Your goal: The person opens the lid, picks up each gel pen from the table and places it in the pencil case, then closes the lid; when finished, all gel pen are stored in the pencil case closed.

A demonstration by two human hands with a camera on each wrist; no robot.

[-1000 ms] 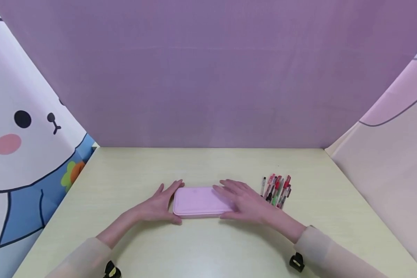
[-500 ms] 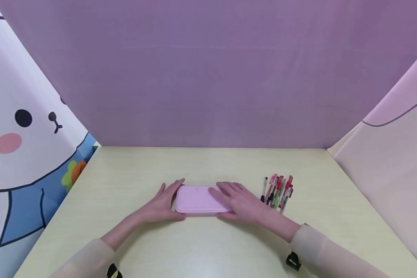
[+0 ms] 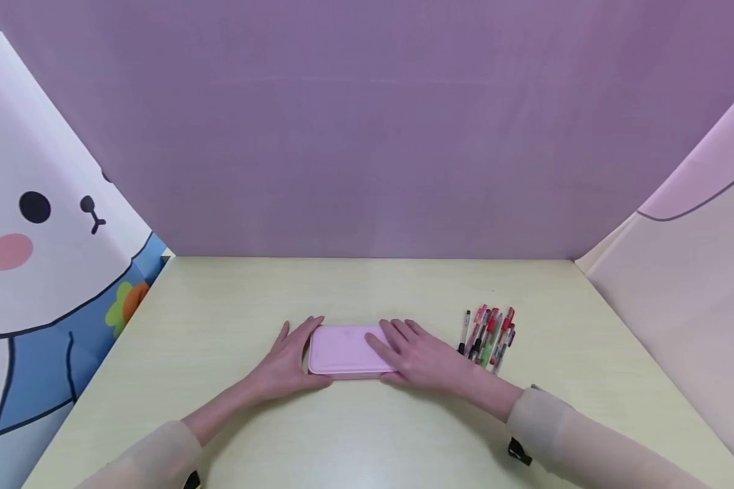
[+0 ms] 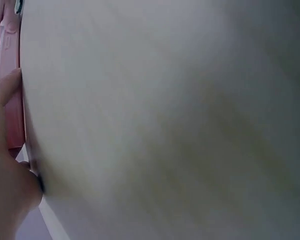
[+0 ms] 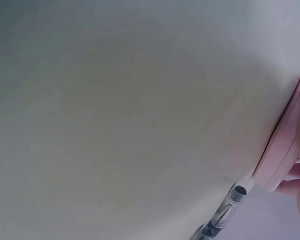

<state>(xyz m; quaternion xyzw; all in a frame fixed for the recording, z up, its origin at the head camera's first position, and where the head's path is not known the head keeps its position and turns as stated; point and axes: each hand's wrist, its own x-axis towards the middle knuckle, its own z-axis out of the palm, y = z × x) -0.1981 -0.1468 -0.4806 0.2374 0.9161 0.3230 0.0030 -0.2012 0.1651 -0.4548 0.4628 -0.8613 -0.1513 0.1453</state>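
- The pink rectangular case (image 3: 342, 350) lies flat on the tabletop (image 3: 355, 435), between the two hands, its long axis running left to right across the person's front.
- The left hand (image 3: 284, 367) brackets the left end: thumb along the near side, fingers at the far left corner, with a gap showing between palm and case. It is spread about as wide as the case is deep, and appears to grip lightly at the edges. From it, the case lies to the right.
- The right hand (image 3: 425, 360) covers the right end — fingers over the top, thumb low at the near side — so it has hold of more of the case than the left hand does. From it, the case lies to the left.
- Both hands touch the case, so neither is clearly nearer; the key relation is that they face each other along its long axis, one at each end.
- The bunch of pens (image 3: 488, 336) lies to the right, just beyond the right hand and well apart from the left. The pens point away from the person, roughly crosswise to the case — any reach for them would favour the right hand.
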